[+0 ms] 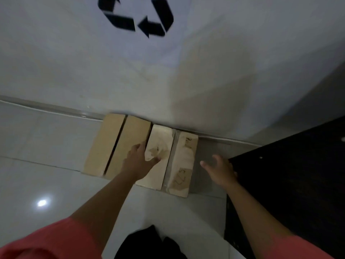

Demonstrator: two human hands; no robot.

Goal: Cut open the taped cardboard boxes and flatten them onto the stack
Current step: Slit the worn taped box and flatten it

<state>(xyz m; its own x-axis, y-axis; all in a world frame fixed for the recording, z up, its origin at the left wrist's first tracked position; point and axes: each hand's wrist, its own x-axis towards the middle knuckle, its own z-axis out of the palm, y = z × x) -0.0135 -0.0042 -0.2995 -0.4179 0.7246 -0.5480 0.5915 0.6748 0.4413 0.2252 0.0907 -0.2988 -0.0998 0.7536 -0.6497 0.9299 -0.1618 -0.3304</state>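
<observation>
Flattened cardboard (115,144) lies on the pale tiled floor against the wall, its tan flaps split by a dark gap. To its right lie paler panels (183,163) with torn label patches and handwriting. My left hand (139,159) reaches down onto the middle panel, thumb and fingers closed around its torn edge. My right hand (218,170) hovers just right of the cardboard, fingers spread, holding nothing. No cutting tool is visible.
A white wall with a black recycling symbol (136,17) rises behind the cardboard. A dark cabinet or table (291,184) stands close on the right beside my right hand. Glossy floor tiles (41,184) spread to the left. Dark clothing shows at the bottom centre.
</observation>
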